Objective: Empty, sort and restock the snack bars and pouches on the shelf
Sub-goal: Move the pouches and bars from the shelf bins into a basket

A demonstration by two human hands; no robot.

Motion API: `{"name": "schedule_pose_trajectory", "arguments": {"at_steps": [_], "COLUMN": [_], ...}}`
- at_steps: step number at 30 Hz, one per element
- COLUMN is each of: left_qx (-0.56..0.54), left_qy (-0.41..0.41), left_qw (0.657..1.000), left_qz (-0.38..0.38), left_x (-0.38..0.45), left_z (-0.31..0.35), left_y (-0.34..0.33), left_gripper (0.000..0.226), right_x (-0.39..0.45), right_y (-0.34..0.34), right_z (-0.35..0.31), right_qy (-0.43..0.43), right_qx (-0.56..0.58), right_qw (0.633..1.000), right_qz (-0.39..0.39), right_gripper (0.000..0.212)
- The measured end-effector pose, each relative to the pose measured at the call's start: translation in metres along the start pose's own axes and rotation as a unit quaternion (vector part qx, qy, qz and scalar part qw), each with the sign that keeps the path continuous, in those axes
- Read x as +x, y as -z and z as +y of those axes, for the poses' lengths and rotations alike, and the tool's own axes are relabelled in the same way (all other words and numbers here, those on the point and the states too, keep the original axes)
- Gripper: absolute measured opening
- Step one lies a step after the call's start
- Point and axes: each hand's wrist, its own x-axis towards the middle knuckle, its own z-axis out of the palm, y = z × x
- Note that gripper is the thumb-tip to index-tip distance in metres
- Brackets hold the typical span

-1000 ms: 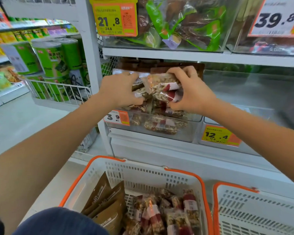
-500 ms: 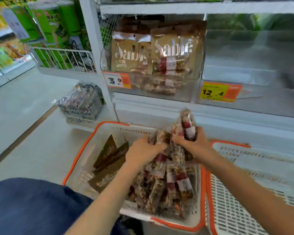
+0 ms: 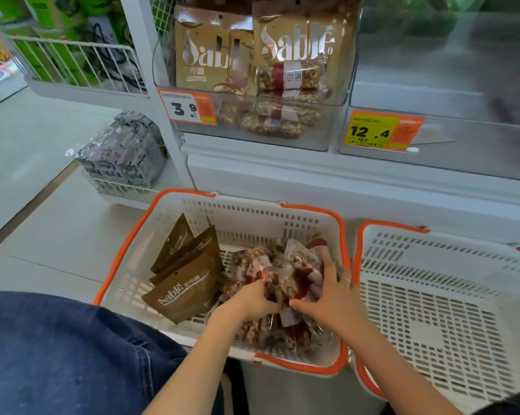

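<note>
1. Both hands reach into the white basket on the floor — the left hand with fingers curled around clear-wrapped snack bars.
2. The right hand grips the same pile.
3. Brown pouches lean in the basket's left side.
4. More bars and pouches sit in the shelf bin above.

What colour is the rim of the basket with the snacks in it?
Orange, on a white basket. The head view shows it clearly.
</note>
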Motion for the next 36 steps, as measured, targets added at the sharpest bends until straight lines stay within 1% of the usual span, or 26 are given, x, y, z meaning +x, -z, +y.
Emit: {"name": "schedule_pose_trajectory", "arguments": {"at_steps": [2,3,4,5,7,9,10,12,13,15,16,17,19,21,23,25,27,29,30,31,33,34,35,36], "left_qx": [-0.035,-0.046,-0.052,-0.064,-0.072,-0.074,-0.071,-0.070,-0.071,-0.076,-0.080,-0.081,-0.085,-0.085,-0.083,-0.057,0.001,0.042,0.046,0.045,0.048,0.058,0.067,0.072], "left_qy": [-0.009,-0.013,-0.014,-0.010,-0.006,0.002,0.007,0.018,0.023,0.022,0.018,0.017,0.017,0.018,0.011,-0.004,-0.018,-0.040,-0.065,-0.101,-0.191,-0.238,-0.282,-0.321], "left_qw": [0.999,0.999,0.998,0.998,0.997,0.997,0.997,0.997,0.997,0.997,0.997,0.997,0.996,0.996,0.995,0.996,0.994,0.986,0.979,0.968,0.932,0.908,0.883,0.857], "left_qz": [0.014,0.016,0.016,0.019,0.012,0.010,0.015,0.016,0.008,-0.006,-0.009,-0.008,0.007,0.030,0.045,0.071,0.104,0.155,0.187,0.225,0.305,0.340,0.369,0.395], "left_x": [0.009,0.009,0.003,-0.003,-0.006,-0.008,-0.006,-0.003,-0.003,-0.004,-0.004,-0.004,-0.002,0.002,0.002,0.002,0.002,0.004,0.003,0.001,-0.009,-0.015,-0.023,-0.030], "left_z": [-0.007,-0.007,-0.002,0.002,0.006,0.009,0.007,0.003,0.002,0.001,0.002,0.001,-0.002,-0.006,-0.005,-0.002,0.005,0.019,0.030,0.044,0.080,0.100,0.120,0.140], "left_y": [-0.001,0.000,0.002,0.004,0.008,0.009,0.009,0.009,0.008,0.008,0.008,0.008,0.008,0.009,0.011,0.017,0.027,0.044,0.055,0.069,0.106,0.127,0.148,0.168], "left_gripper": [0.071,0.077,0.078,0.071,0.050,0.062,0.067,0.074,0.075,0.074,0.074,0.074,0.071,0.067,0.060,0.048,0.033,0.037,0.038,0.038,0.037,0.035,0.033,0.030], "right_x": [0.000,0.000,-0.001,-0.002,-0.004,-0.005,-0.004,0.003,0.011,0.031,0.041,0.051,0.065,0.072,0.072,0.070,0.069,0.068,0.065,0.059,0.051,0.050,0.051,0.056], "right_y": [-0.004,-0.005,-0.005,-0.004,-0.003,0.000,0.003,0.010,0.015,0.027,0.032,0.035,0.037,0.032,0.028,0.031,0.044,0.069,0.086,0.105,0.149,0.172,0.194,0.214], "right_z": [0.006,0.006,0.005,0.003,0.002,0.004,0.005,0.005,0.003,-0.007,-0.013,-0.020,-0.031,-0.034,-0.032,-0.028,-0.025,-0.029,-0.035,-0.045,-0.069,-0.082,-0.097,-0.112], "right_qy": [-0.002,-0.013,-0.023,-0.028,-0.025,-0.009,-0.004,0.014,0.026,0.043,0.047,0.049,0.050,0.062,0.077,0.092,0.115,0.167,0.213,0.266,0.366,0.401,0.423,0.434], "right_qx": [-0.005,-0.010,-0.016,-0.030,-0.073,-0.076,-0.051,-0.012,-0.011,-0.027,-0.053,-0.093,-0.188,-0.272,-0.305,-0.279,-0.233,-0.135,-0.073,-0.021,0.020,0.016,0.004,-0.008], "right_qw": [1.000,1.000,1.000,0.999,0.996,0.994,0.995,0.990,0.985,0.974,0.971,0.971,0.971,0.958,0.948,0.954,0.958,0.955,0.941,0.916,0.844,0.817,0.803,0.803], "right_qz": [0.000,-0.002,0.000,0.007,0.044,0.078,0.089,0.138,0.172,0.222,0.228,0.216,0.140,0.068,0.040,0.060,0.120,0.204,0.252,0.301,0.392,0.415,0.420,0.408], "right_gripper": [0.117,0.114,0.108,0.099,0.075,0.056,0.052,0.052,0.053,0.051,0.048,0.045,0.044,0.042,0.034,0.033,0.036,0.036,0.034,0.031,0.024,0.022,0.021,0.021]}}
